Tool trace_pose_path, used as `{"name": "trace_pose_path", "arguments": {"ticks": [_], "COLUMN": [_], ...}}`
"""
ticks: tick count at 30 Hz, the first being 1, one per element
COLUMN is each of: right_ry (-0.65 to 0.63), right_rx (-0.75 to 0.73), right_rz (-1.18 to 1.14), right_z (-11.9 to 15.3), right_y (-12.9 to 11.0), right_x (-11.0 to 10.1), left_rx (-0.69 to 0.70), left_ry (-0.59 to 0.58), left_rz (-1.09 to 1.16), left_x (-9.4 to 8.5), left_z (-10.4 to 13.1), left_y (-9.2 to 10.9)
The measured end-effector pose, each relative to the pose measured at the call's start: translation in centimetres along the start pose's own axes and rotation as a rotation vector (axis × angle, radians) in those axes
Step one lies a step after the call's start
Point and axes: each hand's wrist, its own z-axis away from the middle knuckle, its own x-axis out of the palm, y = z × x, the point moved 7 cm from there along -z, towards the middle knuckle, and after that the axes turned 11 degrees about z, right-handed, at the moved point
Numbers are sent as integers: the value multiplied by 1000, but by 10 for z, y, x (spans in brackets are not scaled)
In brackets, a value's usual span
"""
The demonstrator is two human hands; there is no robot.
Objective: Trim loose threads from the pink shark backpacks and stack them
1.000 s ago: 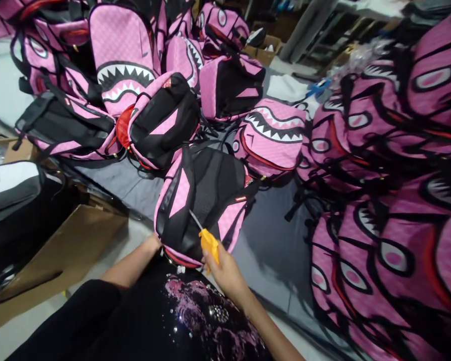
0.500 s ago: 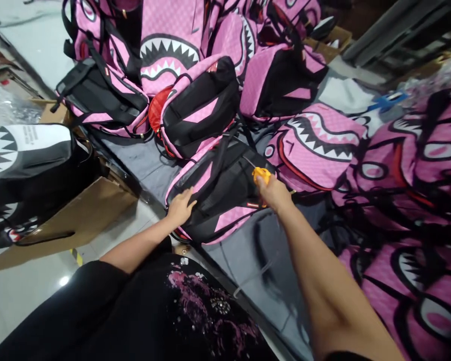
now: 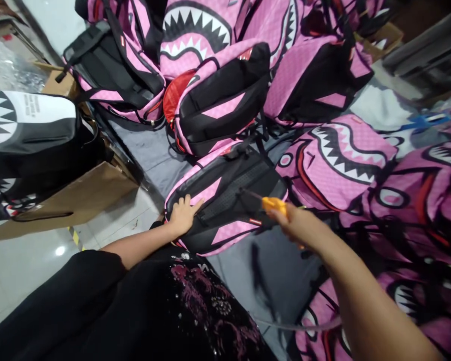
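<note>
A pink and black backpack [image 3: 244, 183] lies back side up on the grey-covered table in front of me. My left hand [image 3: 184, 216] rests on its near left end by the pink strap patch, fingers spread. Held in my right hand [image 3: 298, 225] is an orange air blow gun [image 3: 273, 205]. Its thin nozzle points left over the black back panel, and I cannot tell whether the tip touches the fabric. A translucent hose [image 3: 304, 327] runs below my right forearm.
Behind it stands another pink and black backpack [image 3: 221, 105] with a red flap. Pink shark-mouth backpacks [image 3: 346, 150] crowd the back and right. On the left, a black and white bag [image 3: 41, 130] sits by a cardboard box [image 3: 71, 200]. A blue object [image 3: 430, 120] lies far right.
My right hand has drawn the blow gun down and to the right in view. My left hand stays on the backpack. The view has shifted, and more hose shows.
</note>
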Motion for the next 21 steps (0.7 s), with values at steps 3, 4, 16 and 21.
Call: {"name": "trace_pose_path", "arguments": {"ticks": [3,4,16,21], "right_ry": [215,198,-359,192], "right_rx": [-11,-75,-241,93], "right_rz": [125,122,-203,1], "right_z": [-5,-7,17,6], "right_y": [-12,-22,-17,64], "right_x": [-11,-7,34,11], "left_rx": [17,17,-363,368], "left_ry": [-28,-25,35,164], "left_rz": [-47,-19,989,318], "left_x": [4,4,-19,-19], "left_z": [0,-2,-22,28], "left_y": [5,3,-61,43]}}
